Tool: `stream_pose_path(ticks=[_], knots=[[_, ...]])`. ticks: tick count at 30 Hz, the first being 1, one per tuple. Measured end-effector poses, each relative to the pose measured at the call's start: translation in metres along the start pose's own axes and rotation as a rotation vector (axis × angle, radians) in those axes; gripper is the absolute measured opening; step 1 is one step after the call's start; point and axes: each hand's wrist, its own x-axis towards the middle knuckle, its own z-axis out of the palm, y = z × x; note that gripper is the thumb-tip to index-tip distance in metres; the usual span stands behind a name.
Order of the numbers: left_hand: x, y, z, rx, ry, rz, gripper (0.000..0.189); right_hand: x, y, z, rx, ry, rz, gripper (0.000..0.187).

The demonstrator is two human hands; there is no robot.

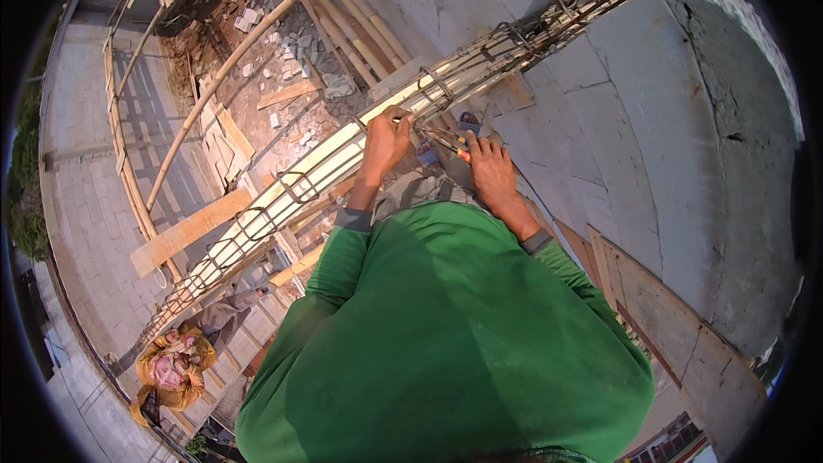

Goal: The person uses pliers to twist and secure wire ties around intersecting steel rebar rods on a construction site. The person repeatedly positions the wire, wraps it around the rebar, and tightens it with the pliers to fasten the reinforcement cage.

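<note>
My left hand [388, 135] is at the near side of a long rebar cage [347, 141], with thumb and fingertips pinched together at a bar; whether a thin wire is between them is too small to tell. My right hand [490, 164] holds pincers with red and yellow handles [461, 149], whose metal jaws point left towards the cage, close to my left fingertips. The cage, of long bars with square stirrups [435, 87], runs diagonally above pale formwork boards [321, 170].
Bamboo poles [225, 67] and a wooden plank [193, 231] stand left of the cage. Broken blocks [299, 54] lie on the ground below. A block wall [611, 122] rises at right. Another person [172, 366] in yellow is at the cage's lower left end.
</note>
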Motion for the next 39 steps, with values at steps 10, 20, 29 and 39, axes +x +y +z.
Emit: stream_pose_path(ticks=[10, 20, 29, 39], knots=[[0.001, 0.002, -0.001, -0.028, -0.032, -0.041, 0.031, -0.003, -0.004, -0.004, -0.032, 0.031, -0.002, 0.051], [-0.002, 0.005, -0.003, -0.006, 0.022, 0.041, 0.028, 0.024, 0.023, -0.02, 1.076, -0.687, 0.234, 0.046], [-0.004, 0.003, -0.006, -0.029, -0.027, 0.063, 0.024, 0.028, 0.029, -0.039, 0.938, -0.628, 0.021, 0.046], [-0.004, -0.005, -0.004, -0.02, 0.002, 0.13, 0.023, 0.036, 0.041, -0.036, -0.173, 0.034, -0.252, 0.042]])
